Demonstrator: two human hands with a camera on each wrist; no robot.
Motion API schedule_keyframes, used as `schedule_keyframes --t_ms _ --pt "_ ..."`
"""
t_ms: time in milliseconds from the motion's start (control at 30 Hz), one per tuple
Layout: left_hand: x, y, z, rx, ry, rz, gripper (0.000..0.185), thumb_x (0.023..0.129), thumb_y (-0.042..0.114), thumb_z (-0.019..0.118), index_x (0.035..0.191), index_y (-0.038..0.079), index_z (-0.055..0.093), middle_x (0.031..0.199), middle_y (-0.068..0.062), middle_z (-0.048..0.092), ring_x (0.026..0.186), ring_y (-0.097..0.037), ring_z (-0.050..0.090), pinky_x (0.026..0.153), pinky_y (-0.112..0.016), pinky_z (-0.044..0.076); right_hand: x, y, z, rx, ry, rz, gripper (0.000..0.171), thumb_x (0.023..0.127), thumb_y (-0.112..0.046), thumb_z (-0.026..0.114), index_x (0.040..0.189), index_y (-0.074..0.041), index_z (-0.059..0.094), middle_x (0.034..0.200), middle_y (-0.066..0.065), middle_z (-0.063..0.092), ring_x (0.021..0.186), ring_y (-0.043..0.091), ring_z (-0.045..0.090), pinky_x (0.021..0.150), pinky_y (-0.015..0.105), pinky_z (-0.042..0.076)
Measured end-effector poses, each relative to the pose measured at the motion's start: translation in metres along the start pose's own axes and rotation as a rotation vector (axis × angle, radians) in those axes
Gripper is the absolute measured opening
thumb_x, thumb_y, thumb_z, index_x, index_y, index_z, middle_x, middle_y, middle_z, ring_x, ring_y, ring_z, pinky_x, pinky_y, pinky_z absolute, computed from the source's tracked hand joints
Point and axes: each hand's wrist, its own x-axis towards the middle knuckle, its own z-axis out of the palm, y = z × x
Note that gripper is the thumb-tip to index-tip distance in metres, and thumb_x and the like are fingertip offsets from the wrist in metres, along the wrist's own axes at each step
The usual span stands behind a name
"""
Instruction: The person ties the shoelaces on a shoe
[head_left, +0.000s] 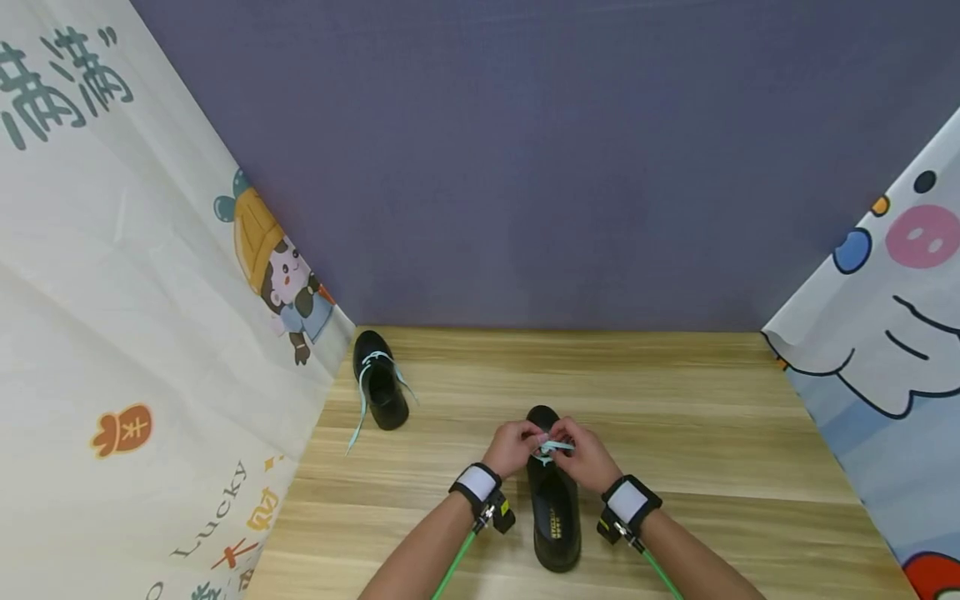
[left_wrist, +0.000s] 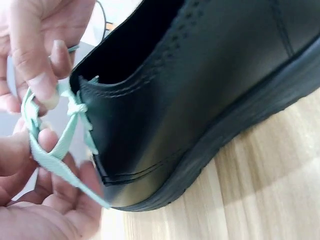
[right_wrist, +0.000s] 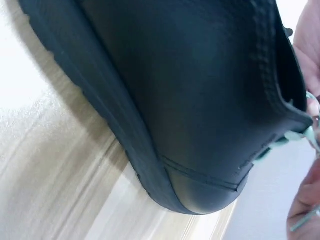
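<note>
A black leather shoe (head_left: pixel 557 554) stands on the wooden surface between my forearms, toe pointing away. Its pale mint shoelace (head_left: pixel 555 447) is gathered over the tongue. My left hand (head_left: pixel 513 446) pinches the lace from the left, and my right hand (head_left: pixel 588 458) grips it from the right, fingertips almost meeting. Close up in the left wrist view, a small knot (left_wrist: pixel 76 107) lies at the top of the lacing, and the lace (left_wrist: pixel 60 167) bends in a loop among the fingers. The right wrist view shows the shoe's side (right_wrist: pixel 200 100), with the hands partly cut off at the edge.
A second black shoe (head_left: pixel 389 412) stands at the far left, its mint laces (head_left: pixel 363 400) hanging loose on both sides. Wood-grain tabletop (head_left: pixel 675 400) surrounds the shoes. A dark blue-grey panel (head_left: pixel 525 167) rises behind, with printed white cloths (head_left: pixel 150 292) at both sides.
</note>
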Motion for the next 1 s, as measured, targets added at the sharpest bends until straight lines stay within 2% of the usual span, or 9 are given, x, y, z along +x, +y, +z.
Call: schedule_keyframes --t_ms 133,233,300,400,533,667,767,867,1000 --pt "0.0 -0.001 -0.002 0.027 -0.028 0.005 0.017 0.098 0.012 0.064 0.092 -0.001 0.072 0.085 -0.006 0.07 0.073 -0.006 0.056 0.065 -0.023 0.047 -0.002 0.001 0.003 -0.067 0.052 -0.042 0.032 0.077 0.014 0.075 0.095 -0.009 0.062 0.089 -0.004 0.061 0.081 0.012 0.056 0.07 0.029 0.049" --pt "0.0 -0.003 -0.001 0.047 -0.035 0.001 0.017 0.097 0.013 0.066 0.091 -0.001 0.073 0.086 -0.006 0.07 0.075 -0.007 0.054 0.066 -0.023 0.046 -0.003 0.0 0.003 -0.15 0.104 -0.057 0.032 0.073 0.012 0.08 0.089 -0.012 0.066 0.089 -0.005 0.056 0.087 0.014 0.051 0.075 0.032 0.044" --pt "0.0 -0.004 -0.001 0.043 -0.037 -0.016 0.018 0.097 0.013 0.066 0.091 -0.002 0.073 0.085 -0.006 0.07 0.074 -0.008 0.054 0.066 -0.024 0.046 -0.003 -0.001 0.002 -0.202 0.119 -0.045 0.032 0.072 0.008 0.083 0.088 -0.013 0.067 0.086 -0.002 0.051 0.086 0.016 0.046 0.074 0.033 0.04" --pt "0.0 -0.006 0.0 0.033 -0.042 -0.052 0.019 0.097 0.015 0.066 0.092 -0.002 0.073 0.084 -0.004 0.068 0.073 -0.008 0.053 0.064 -0.024 0.045 -0.002 -0.001 -0.001 -0.231 0.108 -0.041 0.036 0.069 0.006 0.084 0.095 -0.012 0.067 0.084 0.001 0.05 0.084 0.015 0.042 0.071 0.031 0.037" --pt "0.001 -0.007 0.002 0.03 -0.035 -0.105 0.02 0.097 0.016 0.066 0.092 -0.002 0.073 0.084 -0.003 0.067 0.072 -0.009 0.052 0.063 -0.024 0.044 -0.002 0.001 -0.003 -0.183 0.092 -0.091 0.042 0.066 0.007 0.079 0.1 -0.01 0.062 0.085 0.002 0.052 0.081 0.015 0.044 0.07 0.027 0.037" --pt "0.002 -0.005 0.004 0.028 -0.022 -0.136 0.018 0.097 0.015 0.065 0.092 -0.001 0.072 0.084 -0.003 0.067 0.073 -0.01 0.053 0.063 -0.024 0.044 -0.004 -0.002 -0.004 -0.151 0.055 -0.2 0.03 0.073 0.0 0.082 0.089 -0.017 0.063 0.078 -0.003 0.05 0.071 0.009 0.044 0.062 0.022 0.037" --pt "0.002 -0.004 0.004 0.04 -0.018 -0.135 0.018 0.097 0.015 0.065 0.092 -0.001 0.072 0.083 -0.003 0.067 0.072 -0.01 0.053 0.062 -0.024 0.044 -0.007 -0.007 -0.003 -0.206 0.03 -0.24 0.025 0.077 -0.012 0.087 0.083 -0.02 0.064 0.072 -0.006 0.047 0.064 0.005 0.041 0.056 0.019 0.035" --pt "0.002 -0.002 0.004 0.04 -0.021 -0.141 0.018 0.098 0.015 0.064 0.092 -0.001 0.072 0.083 -0.002 0.066 0.071 -0.01 0.053 0.061 -0.024 0.044 -0.007 -0.01 -0.001 -0.315 0.042 -0.228 0.03 0.075 -0.017 0.089 0.09 -0.016 0.064 0.079 -0.004 0.051 0.07 0.004 0.045 0.058 0.021 0.04" --pt "0.0 -0.001 0.003 0.024 -0.025 -0.156 0.018 0.098 0.014 0.063 0.093 -0.001 0.072 0.083 -0.002 0.065 0.072 -0.011 0.053 0.062 -0.025 0.044 -0.007 -0.01 -0.001 -0.402 0.073 -0.204 0.037 0.073 -0.01 0.091 0.099 -0.011 0.064 0.092 -0.002 0.058 0.08 0.01 0.054 0.067 0.029 0.05"
